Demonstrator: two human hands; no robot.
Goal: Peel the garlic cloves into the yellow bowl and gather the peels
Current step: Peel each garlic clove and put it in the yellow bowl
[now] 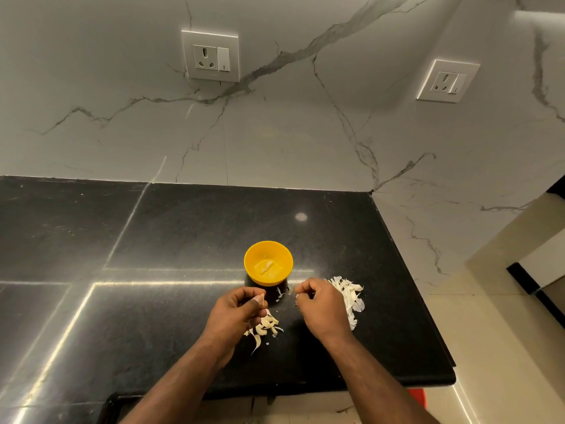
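Hands apart near bowl (268, 264) – left hand (237, 310) and right hand (321, 304) curled; pinched contents hidden, grip undeterminable.

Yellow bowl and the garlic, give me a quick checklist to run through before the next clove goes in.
1. Yellow bowl upright on the counter: ok.
2. Peeled cloves already inside: ok.
3. Left hand grip on a clove: cannot tell, fingers curled, contents hidden.
4. Right hand pinching a peel: cannot tell.
5. Peels gathered: not ok, one pile right, another by the left hand.
6. Loose scraps near the bowl: not ok.
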